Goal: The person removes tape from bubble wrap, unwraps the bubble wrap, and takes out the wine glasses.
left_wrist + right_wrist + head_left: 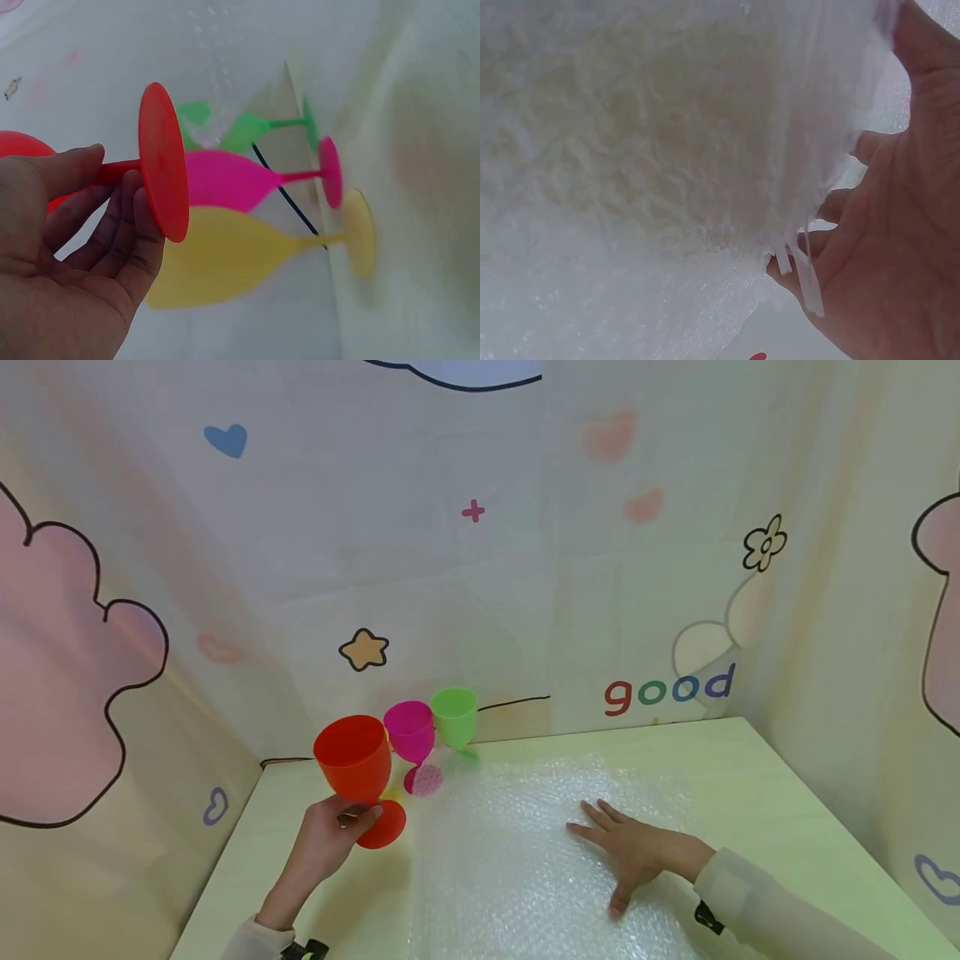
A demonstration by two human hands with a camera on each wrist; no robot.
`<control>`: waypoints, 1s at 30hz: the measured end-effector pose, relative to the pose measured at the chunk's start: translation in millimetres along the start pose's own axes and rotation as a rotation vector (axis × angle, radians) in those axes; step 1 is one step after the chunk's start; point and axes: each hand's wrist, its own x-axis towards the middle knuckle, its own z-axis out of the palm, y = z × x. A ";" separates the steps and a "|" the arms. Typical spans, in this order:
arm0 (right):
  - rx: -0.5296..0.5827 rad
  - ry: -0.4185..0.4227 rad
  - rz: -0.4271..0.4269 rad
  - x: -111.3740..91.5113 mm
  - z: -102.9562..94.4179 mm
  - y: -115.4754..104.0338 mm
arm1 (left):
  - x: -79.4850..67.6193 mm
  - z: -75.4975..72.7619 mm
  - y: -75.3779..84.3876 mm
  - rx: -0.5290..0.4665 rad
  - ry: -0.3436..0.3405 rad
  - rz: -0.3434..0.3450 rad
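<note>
My left hand (326,837) pinches a red plastic goblet (354,764) by its stem, above the left part of the table. The goblet is slightly tilted, and its round red foot (163,161) faces the left wrist camera. My right hand (633,850) lies with spread fingers over a sheet of clear bubble wrap (510,868). In the right wrist view, plastic film covers part of the fingers. Behind the red goblet stand a magenta goblet (410,732), a light green one (455,718) and a yellow one (225,259), mostly hidden in the head view.
The pale green table (750,802) backs onto a printed curtain (480,593) that also hangs at both sides. The bubble wrap runs from near the goblets to the front, and one corner overlaps the magenta goblet's foot.
</note>
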 end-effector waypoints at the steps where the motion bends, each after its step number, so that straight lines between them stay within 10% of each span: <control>1: 0.001 0.002 0.001 -0.1 0.0 0.0 | -0.2 -1.3 -4.1 0.002 0.006 -0.013; 30: -0.012 0.007 0.002 -1.0 -0.8 -2.3 | -8.6 14.7 -91.1 0.118 -0.057 -0.285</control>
